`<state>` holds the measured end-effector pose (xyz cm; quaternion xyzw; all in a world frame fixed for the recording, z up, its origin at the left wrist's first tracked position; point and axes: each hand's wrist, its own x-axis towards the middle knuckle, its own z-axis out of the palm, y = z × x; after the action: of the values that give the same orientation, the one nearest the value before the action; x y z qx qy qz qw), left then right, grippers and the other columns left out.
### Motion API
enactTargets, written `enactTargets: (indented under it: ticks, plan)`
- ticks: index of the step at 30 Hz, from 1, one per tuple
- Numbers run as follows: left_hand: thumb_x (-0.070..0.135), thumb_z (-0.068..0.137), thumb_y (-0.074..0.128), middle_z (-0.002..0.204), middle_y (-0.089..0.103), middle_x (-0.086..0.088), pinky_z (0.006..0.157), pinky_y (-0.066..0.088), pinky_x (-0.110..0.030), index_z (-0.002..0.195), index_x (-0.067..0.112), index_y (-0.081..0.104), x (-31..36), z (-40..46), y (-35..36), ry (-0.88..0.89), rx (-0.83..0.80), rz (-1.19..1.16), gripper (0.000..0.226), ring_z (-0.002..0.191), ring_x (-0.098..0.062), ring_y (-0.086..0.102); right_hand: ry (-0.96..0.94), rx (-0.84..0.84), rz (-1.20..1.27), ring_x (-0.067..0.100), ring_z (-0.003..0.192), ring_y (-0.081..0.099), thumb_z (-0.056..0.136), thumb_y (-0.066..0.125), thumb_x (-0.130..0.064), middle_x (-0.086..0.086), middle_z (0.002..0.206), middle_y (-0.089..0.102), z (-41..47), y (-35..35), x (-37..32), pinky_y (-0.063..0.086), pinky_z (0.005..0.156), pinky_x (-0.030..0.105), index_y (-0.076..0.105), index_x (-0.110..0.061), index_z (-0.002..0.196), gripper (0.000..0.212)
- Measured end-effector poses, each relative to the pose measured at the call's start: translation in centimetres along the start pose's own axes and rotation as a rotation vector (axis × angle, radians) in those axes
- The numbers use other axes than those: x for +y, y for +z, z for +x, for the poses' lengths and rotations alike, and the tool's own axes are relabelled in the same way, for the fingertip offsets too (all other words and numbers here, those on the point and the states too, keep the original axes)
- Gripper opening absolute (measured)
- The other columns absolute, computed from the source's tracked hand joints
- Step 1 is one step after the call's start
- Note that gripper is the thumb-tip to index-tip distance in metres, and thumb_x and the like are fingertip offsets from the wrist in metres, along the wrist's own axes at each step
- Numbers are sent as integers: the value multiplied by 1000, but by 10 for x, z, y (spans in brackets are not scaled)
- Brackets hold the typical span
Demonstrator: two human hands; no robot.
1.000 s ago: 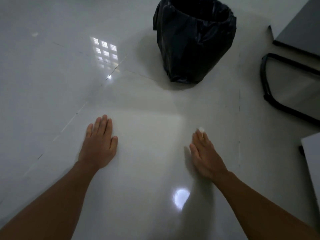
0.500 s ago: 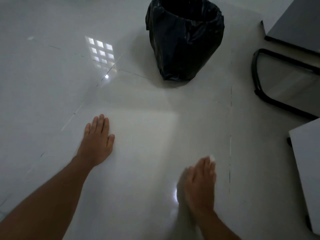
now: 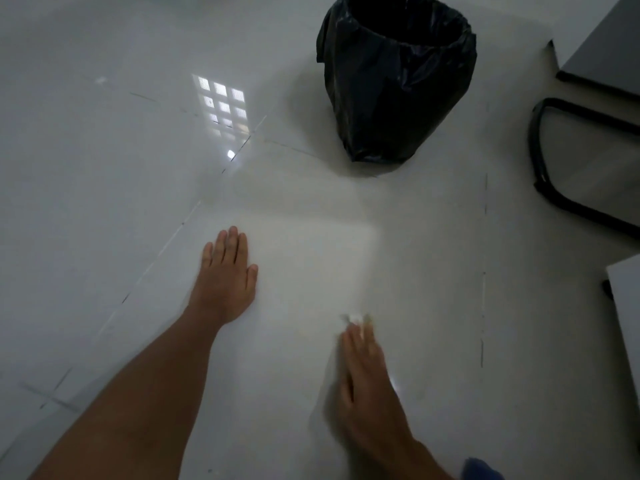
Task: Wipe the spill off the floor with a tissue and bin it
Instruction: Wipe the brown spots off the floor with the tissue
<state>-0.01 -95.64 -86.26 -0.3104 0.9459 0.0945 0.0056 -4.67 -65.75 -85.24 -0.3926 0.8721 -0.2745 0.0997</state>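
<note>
Fingers (image 3: 360, 341) of the right hand (image 3: 370, 386) press flat on the tissue (image 3: 355, 318) to wipe; left hand (image 3: 225, 278), fingers together, braces on the floor (image 3: 104, 202).

Two bare hands are in view, one left hand (image 3: 225, 282) and one right hand (image 3: 367, 379), each on its own forearm, so two forearms too. One scrap of white tissue (image 3: 355, 318) shows past the right fingers (image 3: 360, 344), blurred. One bin (image 3: 394, 77) stands on the floor (image 3: 104, 168), lined with one black bag. One black tubular chair frame (image 3: 554, 161) sits at the right. Two grey flat panels lie at the right edge, one upper (image 3: 609, 50) and one lower (image 3: 627, 306). One bit of blue cloth (image 3: 481, 471) shows at the bottom.
</note>
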Motion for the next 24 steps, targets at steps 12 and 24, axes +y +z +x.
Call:
enactTargets:
  ticks: [12,24]
  plan:
    - [36,92,24,155,31,-28,115,24,-60,146,-5,32,2,0,1,-11,14,4,69,143,-44,29,112,-128,-10,15,109,50,86,72,-29,-2,118,52,50,-35,0,41,88,17,69,-15,112,30]
    - [33,85,23,151,36,-31,110,27,-65,142,-9,38,15,2,-3,-73,14,-48,72,139,-48,34,119,-14,-96,19,94,53,84,75,-24,-9,113,65,4,-48,21,41,77,18,77,-24,91,7]
